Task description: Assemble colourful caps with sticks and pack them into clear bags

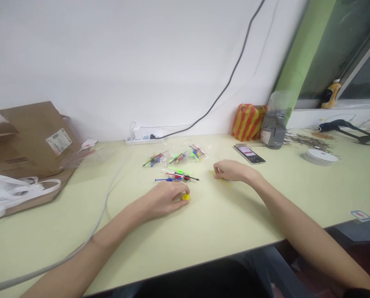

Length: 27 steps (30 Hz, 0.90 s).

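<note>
A small round yellow plastic piece (186, 197) is pinched between the thumb and fingers of my left hand (164, 199), just above the table. My right hand (231, 170) is lower to the tabletop on the right, its fingers pinched at a thin yellow plastic strip (224, 181) that is partly hidden under them. Just beyond my left hand lies a loose group of arrow-shaped plastic pointers: a blue one (169, 179), a black one (187, 177), a bright green one (180, 170), plus red and white ones. Behind them are several clear bags of similar coloured pointers (195, 152).
A phone (249, 154), a striped bag (247, 122), a grey bag (273, 130) and a white spool (320, 157) stand at right. A cardboard box (39, 140) with white straps (20, 192) is at left. A grey cable (101, 215) crosses my left forearm. A power strip (143, 140) lies by the wall.
</note>
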Motion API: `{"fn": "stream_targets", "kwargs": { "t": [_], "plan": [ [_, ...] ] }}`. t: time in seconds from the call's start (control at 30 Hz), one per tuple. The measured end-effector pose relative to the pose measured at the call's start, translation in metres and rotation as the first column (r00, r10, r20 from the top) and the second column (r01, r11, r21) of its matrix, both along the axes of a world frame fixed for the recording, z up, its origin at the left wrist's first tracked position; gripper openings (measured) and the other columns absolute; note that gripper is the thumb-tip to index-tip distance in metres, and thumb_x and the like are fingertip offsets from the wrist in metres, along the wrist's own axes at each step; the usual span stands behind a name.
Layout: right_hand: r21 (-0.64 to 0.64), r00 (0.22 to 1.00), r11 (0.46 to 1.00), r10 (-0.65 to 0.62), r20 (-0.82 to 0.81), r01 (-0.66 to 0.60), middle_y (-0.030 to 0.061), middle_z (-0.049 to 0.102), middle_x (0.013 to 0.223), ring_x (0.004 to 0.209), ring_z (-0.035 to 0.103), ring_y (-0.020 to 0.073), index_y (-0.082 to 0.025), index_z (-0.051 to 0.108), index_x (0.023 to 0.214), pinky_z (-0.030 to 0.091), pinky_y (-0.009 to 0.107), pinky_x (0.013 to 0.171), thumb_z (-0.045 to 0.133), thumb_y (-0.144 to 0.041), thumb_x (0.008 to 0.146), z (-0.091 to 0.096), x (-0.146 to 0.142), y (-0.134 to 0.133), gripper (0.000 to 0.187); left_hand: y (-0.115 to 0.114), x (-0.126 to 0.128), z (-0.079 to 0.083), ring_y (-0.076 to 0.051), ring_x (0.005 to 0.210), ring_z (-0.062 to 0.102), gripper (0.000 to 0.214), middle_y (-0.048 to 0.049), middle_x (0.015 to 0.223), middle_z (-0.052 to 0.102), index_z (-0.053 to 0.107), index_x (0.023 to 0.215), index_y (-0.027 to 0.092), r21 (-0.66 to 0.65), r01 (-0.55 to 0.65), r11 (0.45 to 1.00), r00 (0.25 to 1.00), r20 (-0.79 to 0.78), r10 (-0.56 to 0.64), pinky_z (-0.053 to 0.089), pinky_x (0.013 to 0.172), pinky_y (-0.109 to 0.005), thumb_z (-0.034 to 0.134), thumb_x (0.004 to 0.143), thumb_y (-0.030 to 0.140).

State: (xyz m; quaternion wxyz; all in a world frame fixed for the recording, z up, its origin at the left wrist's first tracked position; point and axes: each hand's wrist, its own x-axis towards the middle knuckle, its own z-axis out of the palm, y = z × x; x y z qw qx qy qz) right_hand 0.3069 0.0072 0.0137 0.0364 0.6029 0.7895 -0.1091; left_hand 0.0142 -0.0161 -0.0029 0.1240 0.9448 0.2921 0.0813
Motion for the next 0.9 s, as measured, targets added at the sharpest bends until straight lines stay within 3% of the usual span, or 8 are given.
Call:
{"fn": "stream_targets", "kwargs": {
  "t": [0.17,0.3,0.4,0.53,0.67,0.73,0.8,0.9],
  "plan": [
    [-0.034,1.000,0.999,0.016,-0.021,-0.016,0.0086,0.072,0.089,0.073,0.060,0.0189,-0.018,0.068,0.087,0.034,0.028,0.059,0.059,-0.022,0.084,0.003,0.000,-0.003,0.011,0.011,-0.007,-0.002,-0.016,0.071,0.057,0.018,-0.0007,0.081,0.064,0.064,0.097,0.021,0.050,-0.049,0.998,0.999,-0.012,0.050,0.034,0.066,-0.027,0.053,0.097,0.035],
    [-0.154,0.997,0.988,0.006,-0.078,-0.018,0.0065,0.070,0.080,0.068,0.058,0.0167,-0.017,0.065,0.082,0.035,0.027,0.057,0.063,-0.018,0.079,0.010,0.001,-0.009,0.004,0.013,-0.011,0.000,-0.016,0.066,0.056,0.022,0.0013,0.074,0.060,0.064,0.111,0.023,0.041,-0.078,0.996,0.997,-0.008,0.078,0.035,0.065,-0.027,0.051,0.098,0.035],
    [-0.144,0.997,0.989,0.008,-0.083,-0.020,0.0054,0.068,0.079,0.067,0.056,0.0155,-0.017,0.063,0.077,0.034,0.026,0.056,0.062,-0.012,0.077,0.012,0.001,-0.009,0.005,0.011,-0.010,0.001,-0.016,0.063,0.055,0.026,0.0026,0.069,0.057,0.063,0.115,0.022,0.006,-0.086,0.996,0.996,-0.018,0.086,0.036,0.064,-0.027,0.053,0.096,0.038],
    [-0.024,0.997,0.999,0.022,-0.078,-0.024,0.0039,0.067,0.081,0.068,0.054,0.0150,-0.018,0.060,0.074,0.031,0.026,0.056,0.061,-0.011,0.077,0.013,0.004,-0.010,0.008,0.007,-0.008,0.005,-0.017,0.064,0.057,0.033,0.0029,0.069,0.055,0.059,0.121,0.023,0.011,-0.102,0.995,0.995,0.000,0.102,0.037,0.063,-0.026,0.053,0.096,0.043],
    [0.110,0.976,0.993,0.059,-0.211,-0.037,0.0022,0.065,0.078,0.065,0.053,0.0139,-0.018,0.058,0.074,0.031,0.025,0.057,0.058,-0.012,0.082,0.017,0.000,-0.013,0.010,0.006,-0.008,0.005,-0.018,0.065,0.057,0.035,0.0019,0.071,0.055,0.053,0.126,0.022,0.091,-0.151,0.984,0.989,0.006,0.151,0.036,0.061,-0.026,0.048,0.099,0.044],
    [0.198,0.943,0.977,0.142,-0.300,-0.084,0.0012,0.065,0.077,0.066,0.054,0.0137,-0.019,0.058,0.077,0.033,0.025,0.060,0.058,-0.014,0.087,0.016,-0.009,-0.015,0.011,0.007,-0.008,0.003,-0.019,0.064,0.058,0.036,0.0024,0.071,0.056,0.049,0.129,0.022,0.131,-0.187,0.974,0.982,0.022,0.185,0.035,0.061,-0.027,0.046,0.101,0.045],
    [0.325,0.888,0.933,0.273,-0.370,-0.152,0.0012,0.066,0.081,0.072,0.056,0.0145,-0.019,0.058,0.080,0.037,0.025,0.067,0.058,-0.016,0.091,0.010,-0.024,-0.018,0.011,0.008,-0.007,0.001,-0.019,0.064,0.058,0.041,0.0035,0.070,0.058,0.042,0.136,0.023,0.158,-0.223,0.962,0.975,0.049,0.218,0.034,0.061,-0.027,0.043,0.102,0.046],
    [0.529,0.805,0.817,0.465,-0.369,-0.230,0.0031,0.065,0.084,0.081,0.057,0.0168,-0.019,0.057,0.083,0.039,0.027,0.075,0.059,-0.015,0.094,-0.006,-0.052,-0.020,0.012,0.008,-0.005,0.000,-0.020,0.065,0.060,0.043,0.0030,0.073,0.062,0.039,0.138,0.022,0.182,-0.257,0.949,0.966,0.076,0.247,0.034,0.061,-0.027,0.038,0.104,0.047]
  ]
}}
